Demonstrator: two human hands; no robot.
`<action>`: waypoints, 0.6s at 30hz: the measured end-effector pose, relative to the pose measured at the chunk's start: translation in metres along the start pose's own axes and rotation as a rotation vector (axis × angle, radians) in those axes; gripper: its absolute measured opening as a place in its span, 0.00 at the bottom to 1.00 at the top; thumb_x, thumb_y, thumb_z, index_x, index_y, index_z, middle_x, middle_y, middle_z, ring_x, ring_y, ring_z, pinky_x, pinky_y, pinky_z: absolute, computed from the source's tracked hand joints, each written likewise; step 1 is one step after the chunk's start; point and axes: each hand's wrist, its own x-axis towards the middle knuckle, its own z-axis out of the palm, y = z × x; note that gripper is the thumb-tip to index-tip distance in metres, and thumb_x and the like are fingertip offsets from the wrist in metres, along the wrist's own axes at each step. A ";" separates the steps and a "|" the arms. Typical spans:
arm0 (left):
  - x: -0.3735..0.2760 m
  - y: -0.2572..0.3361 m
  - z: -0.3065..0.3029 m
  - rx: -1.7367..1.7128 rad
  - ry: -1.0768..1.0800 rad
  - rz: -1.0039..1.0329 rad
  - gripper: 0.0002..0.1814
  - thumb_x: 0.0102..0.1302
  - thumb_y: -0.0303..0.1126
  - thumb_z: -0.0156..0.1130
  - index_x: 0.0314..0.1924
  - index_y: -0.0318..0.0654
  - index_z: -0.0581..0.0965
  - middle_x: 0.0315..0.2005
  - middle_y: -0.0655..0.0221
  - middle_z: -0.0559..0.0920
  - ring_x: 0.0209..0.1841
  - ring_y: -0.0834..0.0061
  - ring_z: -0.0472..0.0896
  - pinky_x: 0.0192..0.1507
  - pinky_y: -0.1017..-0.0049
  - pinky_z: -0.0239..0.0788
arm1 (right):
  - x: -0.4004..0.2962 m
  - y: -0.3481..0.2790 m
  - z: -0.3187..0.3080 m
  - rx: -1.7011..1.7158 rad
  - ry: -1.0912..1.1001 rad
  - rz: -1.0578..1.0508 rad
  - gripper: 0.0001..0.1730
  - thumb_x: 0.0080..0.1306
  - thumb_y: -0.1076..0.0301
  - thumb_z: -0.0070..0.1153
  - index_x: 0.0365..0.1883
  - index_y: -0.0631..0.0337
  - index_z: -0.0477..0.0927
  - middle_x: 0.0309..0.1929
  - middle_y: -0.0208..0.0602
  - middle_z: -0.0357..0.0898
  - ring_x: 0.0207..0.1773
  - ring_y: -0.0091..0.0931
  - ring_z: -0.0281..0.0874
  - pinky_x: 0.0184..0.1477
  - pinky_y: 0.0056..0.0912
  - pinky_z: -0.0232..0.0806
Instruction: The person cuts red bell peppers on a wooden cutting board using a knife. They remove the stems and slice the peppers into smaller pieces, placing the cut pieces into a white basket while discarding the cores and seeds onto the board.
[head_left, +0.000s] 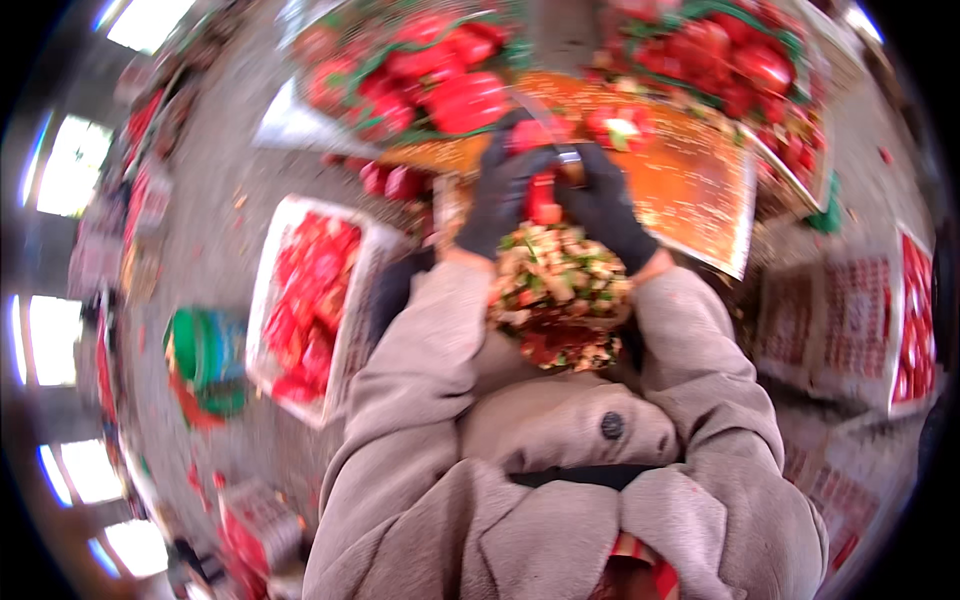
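Observation:
Both my hands wear dark gloves and meet over an orange board. My left hand is closed around a red bell pepper, parts of which show between the hands. In my right hand is a knife, its blade slanting up and left, blurred. A cut red pepper with a pale and green middle lies on the board, just beyond my hands. Below them, a heap of pale and green pepper cores fills a container by my lap. Whole red peppers fill a green mesh bag beyond my left hand.
A white crate of red pepper pieces stands at the left, with a green bucket beyond it. Another mesh bag of peppers sits at the upper right. Printed boxes of peppers stand at the right.

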 end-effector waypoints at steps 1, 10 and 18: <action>-0.002 0.009 0.008 0.205 -0.029 -0.002 0.27 0.52 0.28 0.67 0.54 0.36 0.71 0.40 0.68 0.77 0.42 0.77 0.75 0.47 0.77 0.69 | -0.001 0.015 0.000 0.318 0.017 0.041 0.09 0.57 0.72 0.59 0.35 0.58 0.75 0.23 0.25 0.70 0.24 0.17 0.68 0.27 0.26 0.63; -0.032 0.125 -0.173 1.055 0.053 0.279 0.27 0.55 0.33 0.63 0.54 0.32 0.70 0.44 0.60 0.78 0.47 0.67 0.77 0.51 0.68 0.68 | 0.030 0.022 -0.042 0.539 0.276 0.255 0.10 0.56 0.70 0.59 0.34 0.62 0.75 0.18 0.28 0.70 0.13 0.20 0.65 0.15 0.22 0.57; -0.017 0.109 -0.184 1.572 -0.045 0.330 0.25 0.50 0.37 0.68 0.48 0.37 0.75 0.46 0.56 0.77 0.50 0.55 0.73 0.52 0.62 0.64 | 0.038 0.018 -0.060 0.607 0.425 0.233 0.09 0.58 0.70 0.60 0.33 0.63 0.75 0.19 0.29 0.71 0.14 0.20 0.68 0.15 0.22 0.60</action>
